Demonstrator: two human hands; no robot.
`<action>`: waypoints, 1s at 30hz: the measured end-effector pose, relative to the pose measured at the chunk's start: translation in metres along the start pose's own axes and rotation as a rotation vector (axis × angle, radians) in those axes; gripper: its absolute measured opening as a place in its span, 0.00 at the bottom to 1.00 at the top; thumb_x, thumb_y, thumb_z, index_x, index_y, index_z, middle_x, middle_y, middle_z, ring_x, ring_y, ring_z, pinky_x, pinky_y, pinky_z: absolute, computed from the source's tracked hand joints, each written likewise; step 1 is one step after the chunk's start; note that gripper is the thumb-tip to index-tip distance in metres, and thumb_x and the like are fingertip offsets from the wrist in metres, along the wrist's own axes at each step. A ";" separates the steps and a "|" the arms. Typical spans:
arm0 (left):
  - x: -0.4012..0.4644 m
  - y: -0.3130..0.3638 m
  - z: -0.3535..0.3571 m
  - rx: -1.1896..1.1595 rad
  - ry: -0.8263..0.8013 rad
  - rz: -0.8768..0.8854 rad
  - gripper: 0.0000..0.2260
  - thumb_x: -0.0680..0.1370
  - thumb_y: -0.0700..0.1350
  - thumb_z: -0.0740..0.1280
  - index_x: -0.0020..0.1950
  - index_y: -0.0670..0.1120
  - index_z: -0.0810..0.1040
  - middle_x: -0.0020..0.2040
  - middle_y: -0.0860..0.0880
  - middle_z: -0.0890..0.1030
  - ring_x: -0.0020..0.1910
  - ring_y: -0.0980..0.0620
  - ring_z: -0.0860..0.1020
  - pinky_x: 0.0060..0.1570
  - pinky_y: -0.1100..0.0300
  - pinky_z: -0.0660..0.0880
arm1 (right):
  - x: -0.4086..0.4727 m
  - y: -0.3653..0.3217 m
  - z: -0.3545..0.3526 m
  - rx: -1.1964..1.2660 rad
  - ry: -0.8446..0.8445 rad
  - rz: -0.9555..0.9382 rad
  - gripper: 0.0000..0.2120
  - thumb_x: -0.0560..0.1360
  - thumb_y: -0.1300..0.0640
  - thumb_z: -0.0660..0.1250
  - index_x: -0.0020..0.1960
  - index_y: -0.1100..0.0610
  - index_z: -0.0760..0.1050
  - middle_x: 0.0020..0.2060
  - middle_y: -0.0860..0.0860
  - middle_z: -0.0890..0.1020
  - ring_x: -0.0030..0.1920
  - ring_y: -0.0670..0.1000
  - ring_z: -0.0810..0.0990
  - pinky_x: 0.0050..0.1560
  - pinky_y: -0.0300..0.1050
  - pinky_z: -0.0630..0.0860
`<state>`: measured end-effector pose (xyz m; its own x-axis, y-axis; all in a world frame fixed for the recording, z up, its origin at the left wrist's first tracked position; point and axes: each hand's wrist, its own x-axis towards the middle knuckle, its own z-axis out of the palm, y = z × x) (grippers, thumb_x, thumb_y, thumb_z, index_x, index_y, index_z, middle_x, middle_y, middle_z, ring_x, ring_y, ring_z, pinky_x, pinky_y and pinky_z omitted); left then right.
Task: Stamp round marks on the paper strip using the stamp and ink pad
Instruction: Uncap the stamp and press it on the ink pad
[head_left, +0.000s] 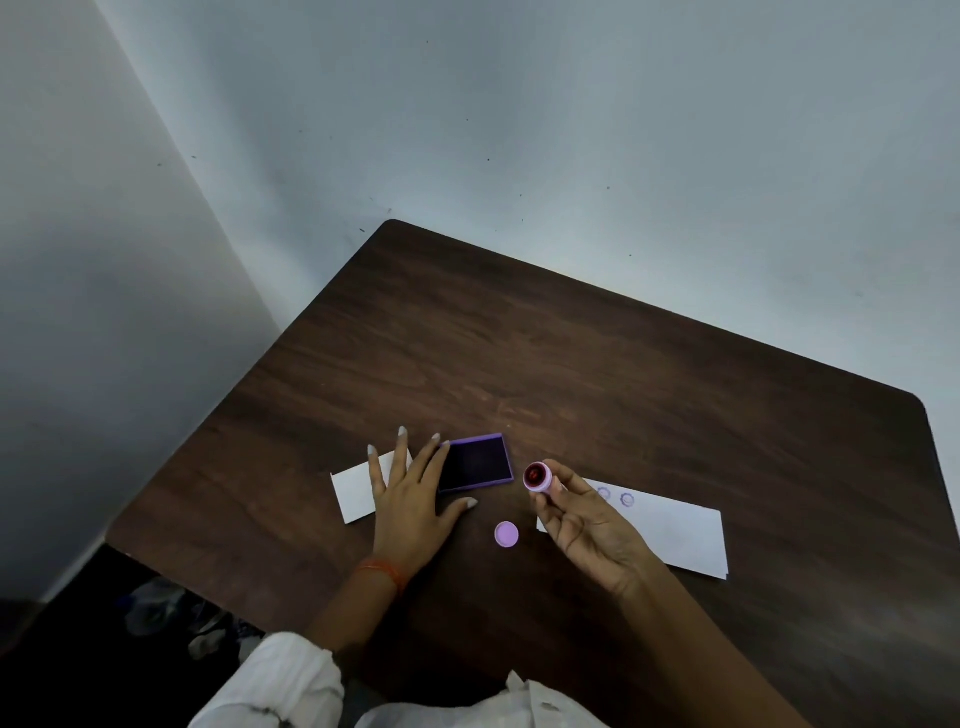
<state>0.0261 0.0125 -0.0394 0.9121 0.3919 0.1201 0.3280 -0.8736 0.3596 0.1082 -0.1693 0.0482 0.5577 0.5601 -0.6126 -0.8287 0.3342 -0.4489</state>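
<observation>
My right hand (587, 525) holds a small pink stamp (538, 476) by its body, its round red face turned up and away from the table. It hovers just right of the open purple ink pad (477, 463). The white paper strip (670, 532) lies to the right, partly under my right hand, with two round purple marks (616, 496) near its left end. My left hand (410, 493) rests flat on the table, fingers spread, touching the ink pad's left edge and covering part of a second white paper (356, 488).
A round pink stamp cap (506, 534) lies on the dark wooden table (571, 364) between my hands. The table's left edge and far edge meet pale walls. White sleeves show at the bottom.
</observation>
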 end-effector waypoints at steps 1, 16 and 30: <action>0.000 0.000 0.000 -0.003 -0.006 0.003 0.32 0.71 0.65 0.55 0.68 0.47 0.67 0.69 0.48 0.71 0.73 0.42 0.55 0.69 0.46 0.30 | 0.000 0.000 0.000 -0.013 0.003 0.001 0.10 0.67 0.69 0.63 0.41 0.62 0.82 0.37 0.55 0.87 0.39 0.49 0.85 0.41 0.39 0.82; 0.000 0.005 0.007 -0.058 0.045 0.028 0.30 0.72 0.64 0.58 0.66 0.45 0.69 0.64 0.48 0.77 0.72 0.45 0.56 0.72 0.49 0.34 | 0.032 -0.003 -0.001 -0.628 0.069 -0.219 0.12 0.71 0.69 0.66 0.54 0.63 0.77 0.44 0.53 0.84 0.42 0.47 0.83 0.41 0.35 0.80; -0.004 -0.001 0.013 -0.093 0.059 0.054 0.28 0.74 0.61 0.58 0.68 0.45 0.67 0.67 0.49 0.73 0.74 0.48 0.52 0.72 0.49 0.35 | 0.069 0.035 0.038 -2.320 -0.218 -0.749 0.20 0.68 0.67 0.68 0.59 0.65 0.71 0.59 0.62 0.77 0.60 0.60 0.73 0.58 0.51 0.73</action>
<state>0.0251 0.0079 -0.0527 0.9109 0.3637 0.1947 0.2522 -0.8644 0.4350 0.1157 -0.0905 0.0151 0.4696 0.8759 -0.1112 0.8439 -0.4823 -0.2352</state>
